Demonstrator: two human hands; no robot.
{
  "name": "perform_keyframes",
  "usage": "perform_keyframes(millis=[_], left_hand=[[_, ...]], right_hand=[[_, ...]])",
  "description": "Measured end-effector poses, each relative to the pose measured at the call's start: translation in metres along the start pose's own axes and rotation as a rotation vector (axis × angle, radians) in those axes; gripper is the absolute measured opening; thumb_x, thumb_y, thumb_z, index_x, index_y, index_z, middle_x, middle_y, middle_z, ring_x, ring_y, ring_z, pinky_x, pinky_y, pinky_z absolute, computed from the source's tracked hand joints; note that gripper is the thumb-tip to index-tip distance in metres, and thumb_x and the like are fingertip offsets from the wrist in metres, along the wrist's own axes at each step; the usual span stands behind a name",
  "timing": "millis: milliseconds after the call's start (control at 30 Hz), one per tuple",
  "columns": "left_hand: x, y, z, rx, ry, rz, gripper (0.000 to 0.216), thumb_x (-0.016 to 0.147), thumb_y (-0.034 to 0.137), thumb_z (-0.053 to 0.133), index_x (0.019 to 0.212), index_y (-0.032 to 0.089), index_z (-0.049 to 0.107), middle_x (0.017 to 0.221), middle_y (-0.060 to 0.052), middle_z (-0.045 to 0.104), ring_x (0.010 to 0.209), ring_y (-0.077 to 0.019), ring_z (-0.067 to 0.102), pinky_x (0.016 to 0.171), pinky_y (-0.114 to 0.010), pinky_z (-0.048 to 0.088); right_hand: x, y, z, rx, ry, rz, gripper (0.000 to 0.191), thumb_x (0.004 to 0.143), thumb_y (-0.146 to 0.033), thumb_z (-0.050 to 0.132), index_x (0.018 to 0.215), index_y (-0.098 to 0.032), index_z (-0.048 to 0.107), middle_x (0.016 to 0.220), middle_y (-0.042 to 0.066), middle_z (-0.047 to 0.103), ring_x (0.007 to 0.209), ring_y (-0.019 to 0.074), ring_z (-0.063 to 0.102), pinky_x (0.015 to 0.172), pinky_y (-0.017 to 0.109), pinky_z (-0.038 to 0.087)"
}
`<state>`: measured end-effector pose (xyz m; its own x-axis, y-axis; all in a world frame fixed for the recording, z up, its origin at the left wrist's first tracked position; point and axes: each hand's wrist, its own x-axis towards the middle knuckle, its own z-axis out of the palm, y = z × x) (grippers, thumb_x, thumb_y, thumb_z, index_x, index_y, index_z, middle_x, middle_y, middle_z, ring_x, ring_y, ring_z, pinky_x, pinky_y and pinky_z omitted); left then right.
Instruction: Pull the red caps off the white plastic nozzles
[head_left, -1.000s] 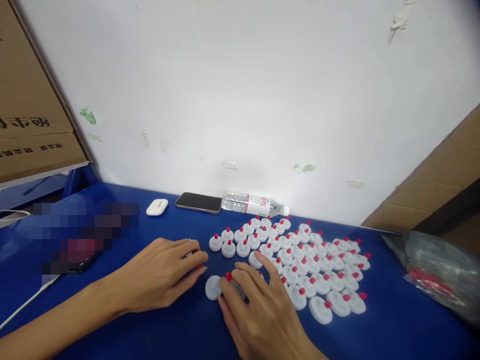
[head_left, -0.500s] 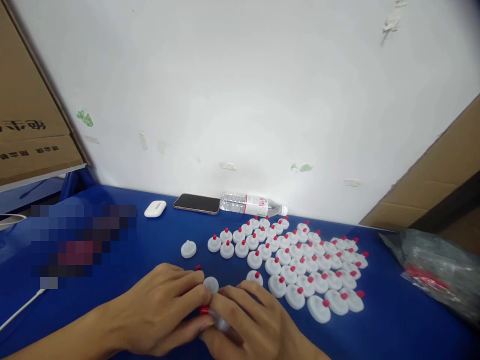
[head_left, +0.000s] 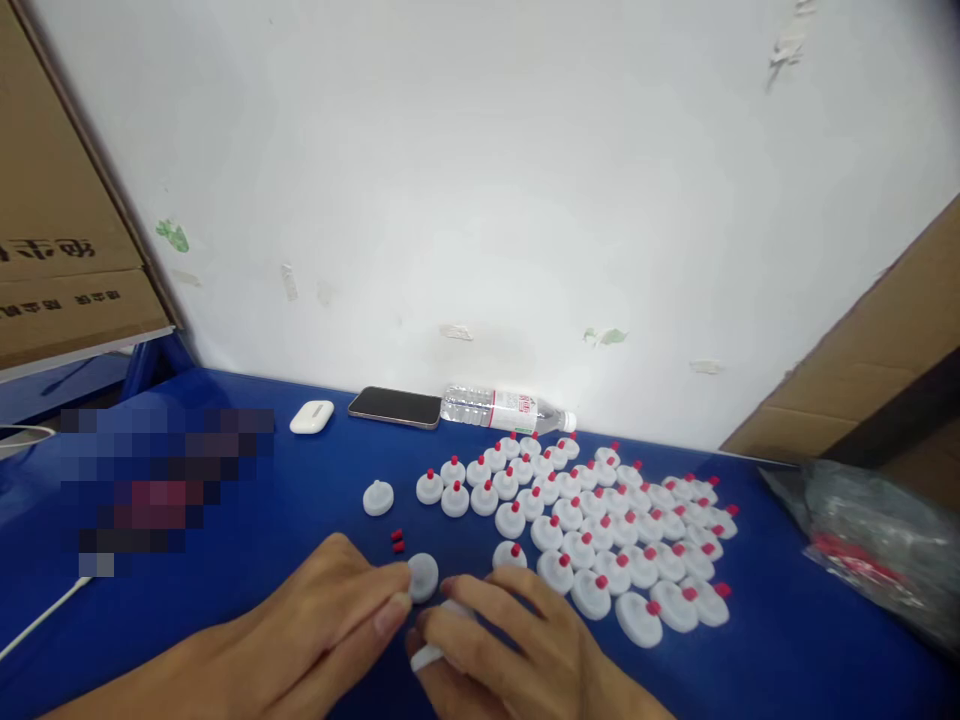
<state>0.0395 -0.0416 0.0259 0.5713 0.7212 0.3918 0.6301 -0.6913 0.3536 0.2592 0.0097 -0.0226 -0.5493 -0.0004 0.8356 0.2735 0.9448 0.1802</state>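
Observation:
My right hand (head_left: 517, 650) is closed on a white round cap (head_left: 430, 655) at the near edge of the blue table (head_left: 300, 500). My left hand (head_left: 322, 625) is right beside it, thumb and fingers pinched together at the cap; what they hold is hidden. Just beyond the fingertips another white cap without a red tip (head_left: 424, 576) lies on the table, with two loose red plugs (head_left: 397, 541) next to it. Further left lies a lone plain white cap (head_left: 377, 497). Several white caps with red tips (head_left: 600, 520) stand in rows to the right.
A phone (head_left: 395, 406), a lying water bottle (head_left: 506, 409) and a white earbud case (head_left: 313, 416) sit by the wall. Cardboard boxes stand at left (head_left: 67, 260) and right (head_left: 862, 380). A plastic bag (head_left: 870, 540) lies at right, a white cable (head_left: 45, 612) at left.
Both hands drew back from the rows toward me and came together. The right hand picked up a white cap. A plain cap and two red plugs now lie uncovered.

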Motion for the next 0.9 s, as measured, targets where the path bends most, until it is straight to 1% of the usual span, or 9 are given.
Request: perform_keyframes(millis=[67, 167, 233, 400, 533, 633, 733, 833, 900], left_hand=[[0.001, -0.013, 0.004, 0.052, 0.034, 0.013, 0.041, 0.112, 0.022, 0.020, 0.083, 0.024, 0.049, 0.070, 0.003, 0.063, 0.057, -0.0142, 0.057, 0.065, -0.029, 0.046], [0.006, -0.035, 0.010, 0.177, 0.050, -0.013, 0.031, 0.108, 0.021, 0.036, 0.078, 0.023, 0.048, 0.063, 0.004, 0.054, 0.051, -0.0143, 0.050, 0.054, -0.030, 0.036], [0.009, -0.045, 0.012, 0.163, 0.016, -0.103, 0.025, 0.106, 0.024, 0.041, 0.082, 0.023, 0.048, 0.063, 0.005, 0.055, 0.050, -0.0138, 0.051, 0.053, -0.029, 0.033], [0.012, -0.049, 0.014, 0.169, -0.122, -0.238, 0.017, 0.107, 0.033, 0.043, 0.100, 0.023, 0.055, 0.067, 0.005, 0.060, 0.052, -0.0174, 0.058, 0.055, -0.028, 0.034], [0.012, -0.046, 0.016, 0.186, -0.232, -0.265, 0.016, 0.108, 0.031, 0.040, 0.105, 0.024, 0.055, 0.079, 0.001, 0.069, 0.065, -0.0218, 0.068, 0.061, -0.030, 0.037], [0.012, -0.046, 0.017, 0.204, -0.276, -0.267, 0.015, 0.107, 0.028, 0.040, 0.103, 0.024, 0.054, 0.080, 0.001, 0.069, 0.067, -0.0228, 0.068, 0.061, -0.031, 0.036], [0.012, -0.047, 0.017, 0.228, -0.285, -0.263, 0.015, 0.107, 0.027, 0.040, 0.101, 0.024, 0.053, 0.079, 0.001, 0.068, 0.067, -0.0228, 0.068, 0.060, -0.031, 0.035], [0.013, -0.046, 0.017, 0.233, -0.282, -0.260, 0.013, 0.107, 0.027, 0.041, 0.103, 0.024, 0.053, 0.080, 0.002, 0.069, 0.067, -0.0228, 0.069, 0.060, -0.031, 0.035], [0.013, -0.045, 0.017, 0.230, -0.271, -0.254, 0.011, 0.107, 0.027, 0.042, 0.105, 0.024, 0.053, 0.079, 0.002, 0.069, 0.065, -0.0228, 0.069, 0.059, -0.031, 0.036]], right_hand=[[0.001, 0.003, 0.000, -0.010, -0.013, 0.020, 0.016, 0.093, -0.010, 0.069, 0.085, -0.022, 0.073, 0.098, -0.005, 0.077, 0.095, 0.0114, 0.069, 0.087, 0.028, 0.050], [0.001, 0.006, 0.000, -0.014, -0.064, 0.081, 0.015, 0.099, -0.011, 0.063, 0.103, -0.020, 0.075, 0.107, 0.000, 0.077, 0.096, 0.0131, 0.069, 0.096, 0.032, 0.047], [0.000, 0.007, 0.000, -0.035, -0.083, 0.134, 0.016, 0.102, -0.017, 0.061, 0.111, -0.019, 0.074, 0.109, 0.002, 0.077, 0.098, 0.0146, 0.070, 0.102, 0.033, 0.044], [-0.006, 0.005, 0.000, -0.099, -0.227, 0.294, 0.034, 0.105, -0.035, 0.057, 0.132, -0.017, 0.066, 0.135, 0.007, 0.069, 0.125, 0.0233, 0.061, 0.121, 0.041, 0.026], [-0.009, 0.005, 0.000, -0.122, -0.332, 0.380, 0.037, 0.105, -0.038, 0.056, 0.137, -0.021, 0.062, 0.143, 0.006, 0.063, 0.133, 0.0244, 0.054, 0.124, 0.042, 0.017], [-0.008, 0.005, 0.000, -0.123, -0.327, 0.404, 0.031, 0.105, -0.036, 0.054, 0.131, -0.024, 0.065, 0.140, 0.005, 0.065, 0.132, 0.0249, 0.054, 0.123, 0.044, 0.020], [-0.006, 0.007, -0.001, -0.168, -0.303, 0.445, 0.029, 0.105, -0.036, 0.052, 0.128, -0.026, 0.066, 0.136, 0.007, 0.065, 0.129, 0.0278, 0.056, 0.119, 0.049, 0.027], [-0.003, 0.011, -0.005, -0.337, -0.308, 0.496, 0.034, 0.105, -0.039, 0.049, 0.130, -0.025, 0.067, 0.128, 0.014, 0.066, 0.117, 0.0346, 0.059, 0.104, 0.056, 0.040], [-0.003, 0.013, -0.007, -0.445, -0.345, 0.507, 0.038, 0.104, -0.044, 0.049, 0.129, -0.022, 0.068, 0.120, 0.018, 0.067, 0.108, 0.0377, 0.061, 0.094, 0.059, 0.044]])
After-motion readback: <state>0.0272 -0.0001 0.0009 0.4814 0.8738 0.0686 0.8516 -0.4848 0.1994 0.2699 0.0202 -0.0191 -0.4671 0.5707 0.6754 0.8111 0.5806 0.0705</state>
